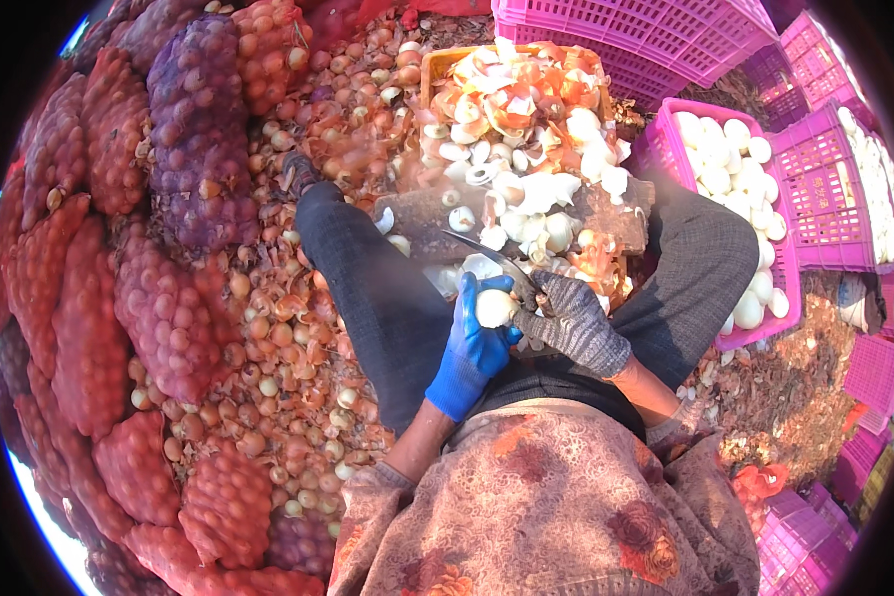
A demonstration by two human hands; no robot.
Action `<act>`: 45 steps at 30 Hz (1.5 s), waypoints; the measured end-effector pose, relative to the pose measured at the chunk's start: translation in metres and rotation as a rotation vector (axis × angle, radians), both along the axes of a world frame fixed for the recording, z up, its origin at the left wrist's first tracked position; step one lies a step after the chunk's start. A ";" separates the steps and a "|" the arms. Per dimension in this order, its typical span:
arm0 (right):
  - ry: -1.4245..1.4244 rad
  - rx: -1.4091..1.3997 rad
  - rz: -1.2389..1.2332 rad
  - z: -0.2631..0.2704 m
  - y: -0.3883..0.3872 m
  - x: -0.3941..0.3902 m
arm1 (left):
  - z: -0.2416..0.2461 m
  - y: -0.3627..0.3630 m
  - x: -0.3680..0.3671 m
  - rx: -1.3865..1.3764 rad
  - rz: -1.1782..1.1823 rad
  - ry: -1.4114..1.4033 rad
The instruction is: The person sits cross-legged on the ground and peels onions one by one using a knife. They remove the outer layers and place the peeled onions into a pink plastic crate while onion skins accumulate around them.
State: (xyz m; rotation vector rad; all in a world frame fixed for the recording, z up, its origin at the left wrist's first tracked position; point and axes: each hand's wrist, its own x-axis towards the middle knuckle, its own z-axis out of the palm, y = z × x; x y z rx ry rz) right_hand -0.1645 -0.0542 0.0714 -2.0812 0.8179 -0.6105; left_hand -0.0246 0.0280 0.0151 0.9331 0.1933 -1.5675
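My left hand (pixel 473 343), in a blue coated glove, holds a peeled white onion (pixel 496 308) above my lap. Close beside it on the right, my right hand (pixel 575 320) wears a grey knitted glove with bare fingertips and grips a knife (pixel 484 252), its blade pointing up and left. The right fingertips are at the onion's right side. In front of me lies a worn wooden board (pixel 417 216) with onions and pale skins on it. Behind the board, onion peelings (pixel 521 89) are heaped over a yellow crate (pixel 438 61).
A pink crate of peeled onions (pixel 781 279) stands beyond my right knee, near more pink crates (pixel 812 208). Unpeeled onions (pixel 283 328) and loose skins cover the ground at left. Full red and purple mesh sacks (pixel 197 134) are piled along the left side.
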 end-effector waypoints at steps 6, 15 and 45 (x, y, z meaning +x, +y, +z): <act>0.180 0.020 0.063 0.007 -0.002 0.006 | -0.031 0.006 0.004 -0.080 0.030 -0.198; 0.192 0.075 0.196 -0.006 -0.016 0.007 | 0.003 0.013 0.001 -0.386 -0.257 -1.593; -0.501 0.845 -0.235 -0.034 -0.023 -0.001 | 0.030 0.002 0.010 -0.340 -0.080 -0.875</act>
